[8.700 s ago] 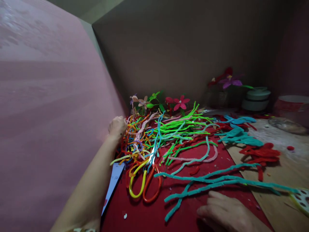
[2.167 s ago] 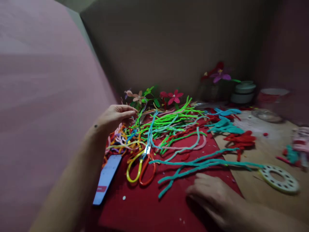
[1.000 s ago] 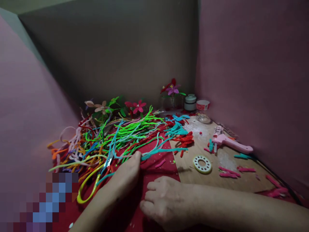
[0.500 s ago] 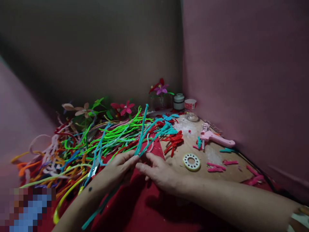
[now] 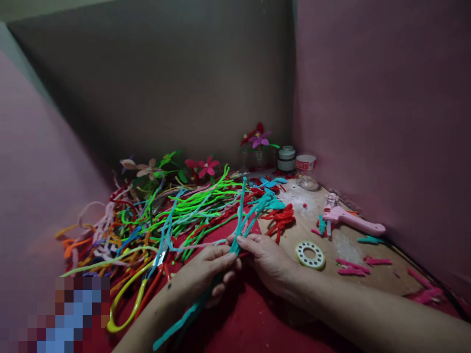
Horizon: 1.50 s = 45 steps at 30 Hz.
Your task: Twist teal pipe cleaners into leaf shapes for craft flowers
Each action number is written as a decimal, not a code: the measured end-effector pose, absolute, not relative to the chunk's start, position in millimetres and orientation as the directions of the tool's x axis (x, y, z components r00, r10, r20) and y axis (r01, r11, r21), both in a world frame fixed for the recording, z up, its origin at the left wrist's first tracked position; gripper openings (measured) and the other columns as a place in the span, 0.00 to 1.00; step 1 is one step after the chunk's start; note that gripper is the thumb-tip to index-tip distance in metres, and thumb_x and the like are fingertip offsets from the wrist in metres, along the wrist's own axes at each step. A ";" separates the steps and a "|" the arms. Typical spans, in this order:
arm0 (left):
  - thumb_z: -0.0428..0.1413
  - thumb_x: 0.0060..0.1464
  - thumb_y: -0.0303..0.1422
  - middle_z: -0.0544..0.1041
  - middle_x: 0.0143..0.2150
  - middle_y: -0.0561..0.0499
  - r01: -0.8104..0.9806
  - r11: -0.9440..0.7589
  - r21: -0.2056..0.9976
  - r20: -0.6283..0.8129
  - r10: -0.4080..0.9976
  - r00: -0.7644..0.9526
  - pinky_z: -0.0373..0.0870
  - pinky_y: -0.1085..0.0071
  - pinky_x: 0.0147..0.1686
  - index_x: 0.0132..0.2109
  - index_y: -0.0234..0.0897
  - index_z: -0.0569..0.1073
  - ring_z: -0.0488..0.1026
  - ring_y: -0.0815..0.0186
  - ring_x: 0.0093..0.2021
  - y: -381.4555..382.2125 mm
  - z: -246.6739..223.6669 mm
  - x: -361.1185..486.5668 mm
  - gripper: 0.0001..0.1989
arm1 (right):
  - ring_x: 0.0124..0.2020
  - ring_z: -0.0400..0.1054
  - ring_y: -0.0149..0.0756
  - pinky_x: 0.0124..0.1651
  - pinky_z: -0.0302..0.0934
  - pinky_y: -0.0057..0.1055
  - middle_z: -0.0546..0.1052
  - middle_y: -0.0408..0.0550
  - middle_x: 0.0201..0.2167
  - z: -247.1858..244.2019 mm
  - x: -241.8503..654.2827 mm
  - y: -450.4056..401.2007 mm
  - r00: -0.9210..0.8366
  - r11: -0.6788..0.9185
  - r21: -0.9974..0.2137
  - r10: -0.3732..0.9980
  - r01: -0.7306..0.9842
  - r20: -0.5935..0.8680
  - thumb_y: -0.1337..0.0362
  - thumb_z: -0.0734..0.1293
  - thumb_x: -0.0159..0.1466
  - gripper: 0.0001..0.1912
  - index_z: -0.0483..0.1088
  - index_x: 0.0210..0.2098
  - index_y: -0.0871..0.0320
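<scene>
Teal fuzzy stems (image 5: 241,208) run through both hands, their upper ends fanned out over the pile and their lower ends hanging down to the left. My left hand (image 5: 217,267) is closed around them, its thumb on top. Just to the right, my right hand (image 5: 259,252) pinches the same stems between thumb and fingers, close to the left fingertips. Beyond the hands lies a heap of bright green stems (image 5: 202,196). Yellow-handled scissors (image 5: 127,299) rest beside my left forearm.
On a board (image 5: 371,274) at the right are a pink glue gun (image 5: 353,220), a white ring spool (image 5: 310,255), red pieces (image 5: 282,220) and pink pieces (image 5: 353,268). Fuzzy flowers (image 5: 208,167), a grey-green jar (image 5: 286,158) and a cup (image 5: 306,163) stand behind.
The view has shifted, so the scene sits further right. My right hand, loosely open before, has come in to pinch the teal stems beside my left hand.
</scene>
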<state>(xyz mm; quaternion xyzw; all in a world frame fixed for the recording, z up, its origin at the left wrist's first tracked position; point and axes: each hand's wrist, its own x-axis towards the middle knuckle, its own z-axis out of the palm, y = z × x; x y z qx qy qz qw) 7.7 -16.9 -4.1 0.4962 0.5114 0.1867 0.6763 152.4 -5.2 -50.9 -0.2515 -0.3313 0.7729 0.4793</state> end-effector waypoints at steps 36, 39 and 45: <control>0.56 0.45 0.32 0.63 0.19 0.59 0.525 0.063 0.849 -0.408 0.710 0.575 0.56 0.79 0.17 0.29 0.35 0.66 0.60 0.76 0.17 -15.0 -8.1 -16.6 0.06 | 0.21 0.64 0.29 0.26 0.63 0.28 0.68 0.44 0.20 -24.9 199.2 23.4 -0.347 -0.347 -0.578 0.931 -0.739 -0.116 0.67 0.61 0.58 0.07 0.66 0.24 0.59; 0.58 0.42 0.29 0.69 0.23 0.56 0.504 0.090 0.859 -0.399 0.735 0.548 0.60 0.78 0.20 0.34 0.34 0.69 0.66 0.74 0.19 -14.2 -11.1 -18.8 0.09 | 0.17 0.59 0.25 0.21 0.60 0.24 0.67 0.41 0.19 -26.5 199.2 21.5 -0.400 -0.402 -0.557 0.907 -0.727 -0.132 0.68 0.63 0.57 0.06 0.65 0.23 0.58; 0.53 0.49 0.27 0.75 0.41 0.46 0.398 -0.188 0.898 -0.127 0.755 0.643 0.67 0.71 0.37 0.45 0.36 0.70 0.72 0.66 0.40 -17.1 4.2 -21.3 0.14 | 0.19 0.65 0.32 0.25 0.62 0.31 0.71 0.45 0.20 -39.6 182.7 2.3 -0.537 -0.512 -0.599 0.829 -0.616 -0.156 0.63 0.63 0.58 0.06 0.67 0.26 0.57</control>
